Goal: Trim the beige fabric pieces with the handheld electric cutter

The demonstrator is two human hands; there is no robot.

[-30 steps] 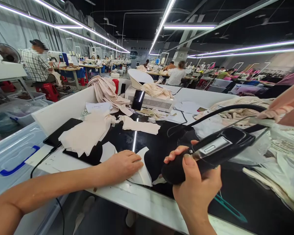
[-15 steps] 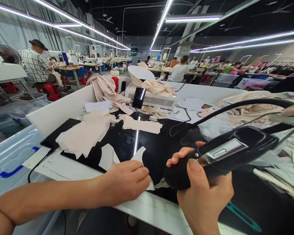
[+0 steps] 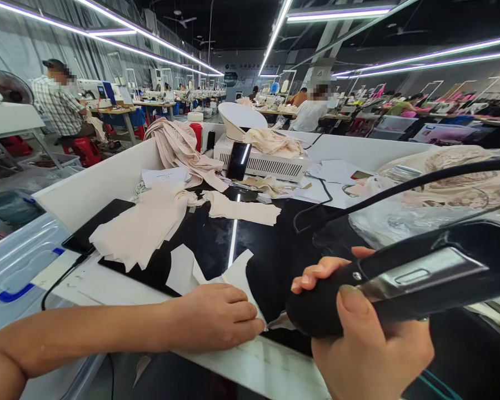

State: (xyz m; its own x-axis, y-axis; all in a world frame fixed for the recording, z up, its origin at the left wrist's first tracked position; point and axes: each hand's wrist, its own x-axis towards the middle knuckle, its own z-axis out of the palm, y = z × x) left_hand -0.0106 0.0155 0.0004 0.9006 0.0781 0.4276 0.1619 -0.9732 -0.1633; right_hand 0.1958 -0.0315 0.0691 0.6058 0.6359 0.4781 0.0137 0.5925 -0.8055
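Note:
My left hand (image 3: 223, 318) rests at the near edge of the black table surface (image 3: 283, 244), fingers curled and pressed together on a white cut piece (image 3: 240, 272). The piece has a curved outline and part of it is hidden under the hand. A similar white piece (image 3: 183, 269) lies just left of it. My right hand (image 3: 370, 344) is wrapped round the rounded end of a black corded hand tool (image 3: 400, 278) with a silver panel. That end is held near a small greyish scrap (image 3: 281, 321); the tool's underside is hidden.
Stacked beige fabric pieces (image 3: 139, 225) and a beige strip (image 3: 244, 210) lie beyond the hands. Behind stand a phone (image 3: 238, 161) and a vented white machine (image 3: 270, 164). A black cable (image 3: 420, 186) arcs across the right. Clear plastic bins (image 3: 20, 266) are at left; people work farther back.
My left hand has lowered and shifted slightly right, its fingers flatter on the white piece. My right hand and the black tool have moved right and closer to the camera.

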